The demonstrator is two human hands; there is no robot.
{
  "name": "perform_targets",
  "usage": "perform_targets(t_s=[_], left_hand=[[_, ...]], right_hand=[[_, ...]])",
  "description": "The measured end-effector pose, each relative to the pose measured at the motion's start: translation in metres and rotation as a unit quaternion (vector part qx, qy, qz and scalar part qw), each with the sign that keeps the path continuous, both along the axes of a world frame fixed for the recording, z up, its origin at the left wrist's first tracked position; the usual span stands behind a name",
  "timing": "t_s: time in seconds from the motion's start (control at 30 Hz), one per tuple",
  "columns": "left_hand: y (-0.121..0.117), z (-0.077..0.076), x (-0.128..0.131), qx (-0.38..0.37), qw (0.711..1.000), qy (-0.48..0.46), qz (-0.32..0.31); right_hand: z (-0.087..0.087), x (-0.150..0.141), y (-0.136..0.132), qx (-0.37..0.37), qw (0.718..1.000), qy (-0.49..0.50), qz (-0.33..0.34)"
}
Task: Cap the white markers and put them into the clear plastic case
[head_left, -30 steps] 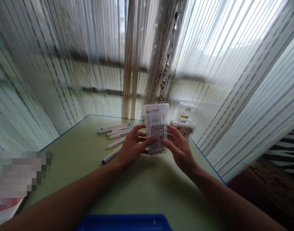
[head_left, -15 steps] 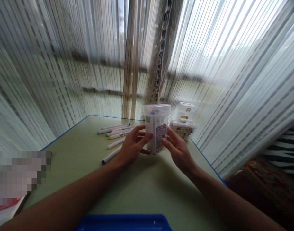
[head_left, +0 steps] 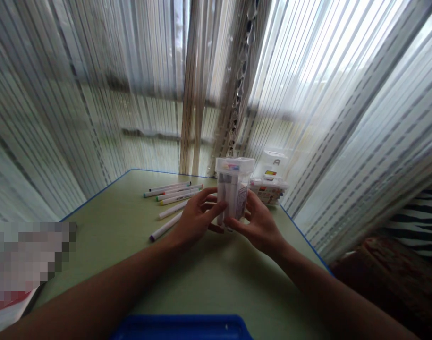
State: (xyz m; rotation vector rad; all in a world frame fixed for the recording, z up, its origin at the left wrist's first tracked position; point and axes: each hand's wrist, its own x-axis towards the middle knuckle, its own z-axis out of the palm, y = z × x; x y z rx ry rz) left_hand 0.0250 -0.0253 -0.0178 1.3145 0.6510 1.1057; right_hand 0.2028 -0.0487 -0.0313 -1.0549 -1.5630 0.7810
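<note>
A clear plastic marker box (head_left: 232,189) with a lidded top stands upright between my hands, several markers showing through its walls and a printed label on its right side. My left hand (head_left: 201,212) grips its left side, thumb on the front and fingers behind. On the other side my right hand (head_left: 260,222) holds it, thumb low on the front near the label. Whether the base touches the table is hard to see. Left of my left hand lie several loose white markers (head_left: 166,229) with coloured ends, side by side.
Behind my right hand is a second clear box (head_left: 268,191) with its lid (head_left: 275,163) raised. A blue tray (head_left: 187,327) lies at the near edge of the green table (head_left: 105,222). Striped sheer curtains (head_left: 141,94) hang behind. A blurred-out item (head_left: 21,264) is at left.
The marker box has turned in my hands, so its label faces more to the right and the markers inside show more. It has also shifted slightly right and lower.
</note>
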Motion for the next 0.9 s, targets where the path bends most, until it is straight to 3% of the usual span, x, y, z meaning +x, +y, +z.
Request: perform_targets(t_s=[0.2, 0.37, 0.6, 0.9], left_hand=[[0.005, -0.004, -0.002, 0.040, 0.998, 0.040, -0.009], [0.011, -0.011, -0.001, 0.100, 0.993, 0.066, 0.000], [0.008, -0.007, -0.001, 0.101, 0.993, 0.044, -0.044], [0.005, -0.005, 0.000, 0.073, 0.997, 0.013, 0.001]], right_hand=[[0.001, 0.000, -0.002, -0.003, 1.000, 0.024, 0.011], [0.006, -0.001, -0.005, -0.017, 0.995, 0.073, 0.058], [0.004, 0.001, -0.006, -0.033, 0.988, 0.100, 0.112], [0.002, 0.000, -0.002, 0.018, 0.995, 0.042, 0.091]])
